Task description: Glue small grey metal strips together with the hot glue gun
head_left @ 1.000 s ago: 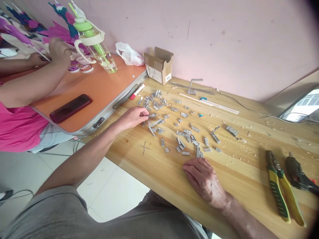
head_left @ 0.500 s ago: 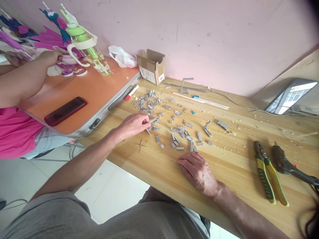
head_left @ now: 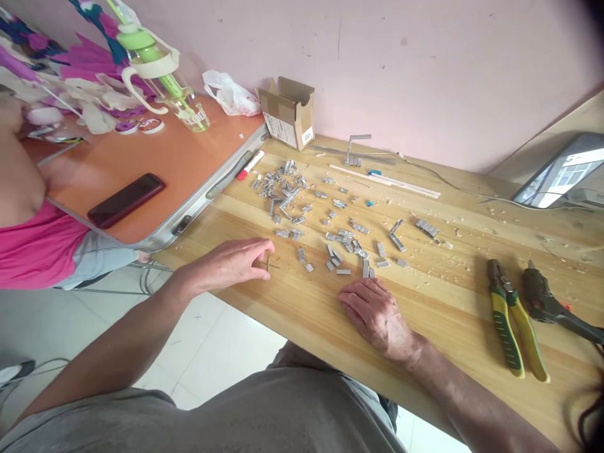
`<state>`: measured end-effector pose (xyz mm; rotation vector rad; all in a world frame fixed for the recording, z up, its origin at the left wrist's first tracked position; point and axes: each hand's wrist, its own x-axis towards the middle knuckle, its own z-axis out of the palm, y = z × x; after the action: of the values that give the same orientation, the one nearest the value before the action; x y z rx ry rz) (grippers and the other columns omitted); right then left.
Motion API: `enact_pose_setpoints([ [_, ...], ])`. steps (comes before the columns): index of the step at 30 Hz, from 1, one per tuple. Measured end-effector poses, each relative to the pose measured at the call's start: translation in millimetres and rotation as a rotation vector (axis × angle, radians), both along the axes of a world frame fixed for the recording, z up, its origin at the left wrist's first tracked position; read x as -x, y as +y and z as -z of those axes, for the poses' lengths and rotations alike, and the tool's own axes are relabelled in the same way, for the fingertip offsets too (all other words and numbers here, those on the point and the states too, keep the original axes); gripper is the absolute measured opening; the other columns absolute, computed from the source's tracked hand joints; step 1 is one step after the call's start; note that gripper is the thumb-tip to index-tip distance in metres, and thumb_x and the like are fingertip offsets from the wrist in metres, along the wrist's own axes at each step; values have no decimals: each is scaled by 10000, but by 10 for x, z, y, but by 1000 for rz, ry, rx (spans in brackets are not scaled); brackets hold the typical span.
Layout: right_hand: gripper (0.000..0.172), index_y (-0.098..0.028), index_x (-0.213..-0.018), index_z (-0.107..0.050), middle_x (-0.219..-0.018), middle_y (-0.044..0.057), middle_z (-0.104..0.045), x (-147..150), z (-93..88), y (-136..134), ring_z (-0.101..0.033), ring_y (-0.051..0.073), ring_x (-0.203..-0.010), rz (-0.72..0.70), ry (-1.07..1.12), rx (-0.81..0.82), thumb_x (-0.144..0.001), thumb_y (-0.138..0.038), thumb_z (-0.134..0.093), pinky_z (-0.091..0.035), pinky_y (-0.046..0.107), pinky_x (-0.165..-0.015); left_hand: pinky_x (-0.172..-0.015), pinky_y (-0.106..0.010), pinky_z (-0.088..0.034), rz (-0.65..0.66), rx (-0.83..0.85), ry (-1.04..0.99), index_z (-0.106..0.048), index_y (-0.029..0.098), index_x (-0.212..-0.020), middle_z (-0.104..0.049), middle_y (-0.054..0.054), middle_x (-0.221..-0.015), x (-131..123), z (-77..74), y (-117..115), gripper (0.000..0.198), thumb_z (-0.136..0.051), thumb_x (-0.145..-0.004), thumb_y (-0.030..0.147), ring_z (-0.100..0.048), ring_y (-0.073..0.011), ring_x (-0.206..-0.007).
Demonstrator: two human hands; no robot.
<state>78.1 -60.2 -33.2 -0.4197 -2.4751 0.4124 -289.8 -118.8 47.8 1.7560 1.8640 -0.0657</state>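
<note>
2 tables stand side by side: the wooden table [head_left: 292, 308] under the cardboard box [head_left: 286, 116], and the orange table [head_left: 193, 157] to the box's left, with a co-worker's pink shirt [head_left: 42, 251] farther left. The green-lidded bottle [head_left: 165, 75] stands left of the box; a bump from an elbow could tip it towards the dark phone [head_left: 126, 200], in front and left of the box. Far to the box's right, and nearer the wearer, lie the pliers [head_left: 504, 327] and the glue gun [head_left: 538, 292]; a careless swing of the right forearm could shove the pliers.

The right hand [head_left: 375, 314] rests well in front of the box and somewhat right, fingers bent and close together; whether they hold anything I cannot tell. The left hand [head_left: 226, 264] is in front of the box and to its left, thumb and forefinger spread, with nothing seen pinched.

The heap of metal bits [head_left: 276, 184] lies just in front of the box, loose bits farther forward and right. 2 grey strips [head_left: 367, 270] sit at the right fingertips, so a forward slide could scatter them. Smallest is a thin cross [head_left: 268, 265] by the left fingertips; contact is unclear, and a clumsy pinch could miss something so slight.
</note>
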Motion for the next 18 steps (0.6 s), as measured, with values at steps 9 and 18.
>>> enact_pose_setpoints([
  [9, 159, -214, -1176, -707, -1089, 80, -801, 1, 14, -10, -725, 230, -1007, 10, -17, 9, -1090, -143, -594, -558, 394, -910, -777, -311, -452, 75, 23, -134, -635, 261, -1052, -734, -10, -982, 87, 125, 166, 141, -582, -940, 328, -666, -199, -878],
  [18, 147, -198, -1156, -695, -1067, 70, -787, 14, 32, -31, -699, 220, -982, 12, -6, 23, -1077, -112, -604, -550, 384, -890, -688, -342, -401, 43, -53, 51, -527, 253, -812, -709, -10, -819, -228, -5, 237, 160, -483, -944, 333, -614, -212, -736],
])
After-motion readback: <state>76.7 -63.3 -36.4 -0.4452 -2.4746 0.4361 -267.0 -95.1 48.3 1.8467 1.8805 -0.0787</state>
